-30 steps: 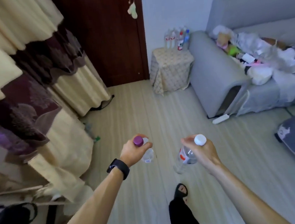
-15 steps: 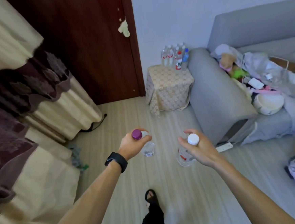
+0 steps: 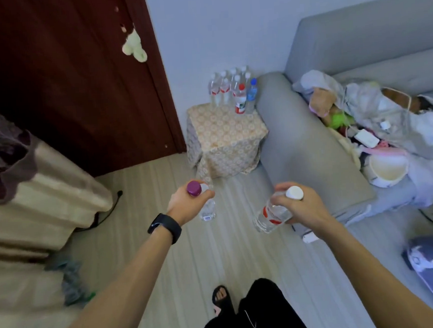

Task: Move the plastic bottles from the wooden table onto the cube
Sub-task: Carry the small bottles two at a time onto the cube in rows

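Carrying one bottle apiece, the hands are both closed around loads held over the floor, short of the cube. The left hand [image 3: 187, 205] grips the purple-capped bottle [image 3: 205, 203] up near its neck, so the clear body hangs below the fist. The right hand [image 3: 300, 207] wraps the white-capped bottle [image 3: 272, 213] near its shoulder, and that bottle tilts, base swung toward the left hand.

A grip so near the cap looks like the weak point: I judge either bottle could swing or slip out while it is lowered, more so the tilted one, which would need righting before its base meets the cloth.

Ahead of both hands stands the cube [image 3: 223, 134], draped in a patterned cloth. A cluster of standing bottles [image 3: 233, 90] fills its far edge, beyond the hands, against the wall. Crowding the new bottles against them could topple the row; loose cloth may also let a base rock.

Bare cloth on the near half of the cube's top offers the landing room. Beyond the right hand the grey sofa arm [image 3: 298, 136] presses against the cube, so that flank is shut. Beyond the left hand, the dark door [image 3: 74, 84] stands back, and the floor [image 3: 230, 253] under the hands lies open.
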